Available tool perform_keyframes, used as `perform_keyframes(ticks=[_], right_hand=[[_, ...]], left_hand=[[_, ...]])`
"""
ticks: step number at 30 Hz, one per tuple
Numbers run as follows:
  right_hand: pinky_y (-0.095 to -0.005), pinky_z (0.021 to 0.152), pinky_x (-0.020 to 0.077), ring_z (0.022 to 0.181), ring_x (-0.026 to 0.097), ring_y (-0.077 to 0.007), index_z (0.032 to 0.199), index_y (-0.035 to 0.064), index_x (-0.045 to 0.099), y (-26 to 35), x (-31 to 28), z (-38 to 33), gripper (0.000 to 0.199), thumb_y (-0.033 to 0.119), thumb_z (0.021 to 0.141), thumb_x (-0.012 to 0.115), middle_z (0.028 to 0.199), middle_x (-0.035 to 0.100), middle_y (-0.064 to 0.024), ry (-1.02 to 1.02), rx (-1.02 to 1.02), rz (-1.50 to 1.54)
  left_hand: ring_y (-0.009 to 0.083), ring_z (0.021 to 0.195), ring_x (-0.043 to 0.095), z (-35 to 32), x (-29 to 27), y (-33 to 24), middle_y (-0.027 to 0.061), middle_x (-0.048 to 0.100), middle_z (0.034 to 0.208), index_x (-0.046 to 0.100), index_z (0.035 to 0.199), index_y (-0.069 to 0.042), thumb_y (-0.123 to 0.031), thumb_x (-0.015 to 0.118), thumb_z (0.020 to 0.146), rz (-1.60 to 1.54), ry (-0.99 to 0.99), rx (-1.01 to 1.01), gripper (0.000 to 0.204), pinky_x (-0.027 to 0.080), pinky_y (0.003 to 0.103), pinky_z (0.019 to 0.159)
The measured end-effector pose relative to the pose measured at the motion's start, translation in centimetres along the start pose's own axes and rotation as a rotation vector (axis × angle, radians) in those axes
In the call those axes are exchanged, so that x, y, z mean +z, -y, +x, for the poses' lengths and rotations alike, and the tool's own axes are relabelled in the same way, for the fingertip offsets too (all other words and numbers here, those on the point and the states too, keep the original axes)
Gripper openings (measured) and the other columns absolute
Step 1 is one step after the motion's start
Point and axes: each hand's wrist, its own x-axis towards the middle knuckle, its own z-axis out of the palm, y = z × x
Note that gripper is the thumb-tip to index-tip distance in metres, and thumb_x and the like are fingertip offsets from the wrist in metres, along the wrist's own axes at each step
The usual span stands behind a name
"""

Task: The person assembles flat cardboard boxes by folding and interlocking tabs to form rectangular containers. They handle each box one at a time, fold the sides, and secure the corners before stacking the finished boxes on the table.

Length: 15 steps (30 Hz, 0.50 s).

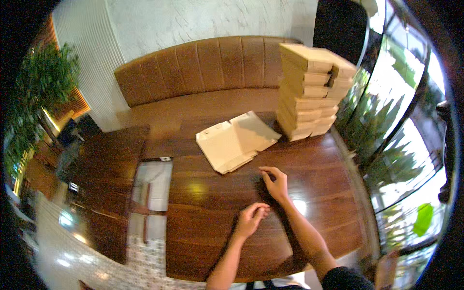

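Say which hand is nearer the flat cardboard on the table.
Right. The right hand is just off the near-right edge of the flat cardboard, not touching it. The left hand is farther back, closer to the person.

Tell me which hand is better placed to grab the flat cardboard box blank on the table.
Probably the right hand: it reaches farther forward, just short of the flat cardboard box blank. The left hand sits farther back over the wooden table.
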Motion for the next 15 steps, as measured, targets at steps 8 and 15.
perform_keyframes(ticks=[8, 15], right_hand=[[-0.0342, 0.089, 0.0567, 0.098, 0.075, -0.0222, 0.115, 0.001, 0.073, -3.7, 0.3, 0.4, 0.018, 0.009, 0.1, 0.068, 0.101, 0.079, -0.0133, 0.111, 0.071, 0.248], [-0.0402, 0.09, 0.0578, 0.1, 0.076, -0.034, 0.109, 0.0032, 0.075, -3.4, -0.1, 0.6, 0.015, 0.009, 0.098, 0.067, 0.102, 0.078, -0.0168, 0.096, 0.101, 0.234]], left_hand=[[0.0176, 0.095, 0.068, 0.4, -0.1, -0.5, 0.0127, 0.072, 0.111, 0.066, 0.125, 0.001, -0.013, 0.055, 0.111, -0.19, -0.097, -0.036, 0.023, 0.057, 0.032, 0.085], [0.0378, 0.119, 0.063, 13.4, -3.5, -5.1, 0.017, 0.067, 0.132, 0.06, 0.137, -0.006, -0.02, 0.075, 0.095, 0.98, -0.271, 0.318, 0.047, 0.05, 0.046, 0.105]])
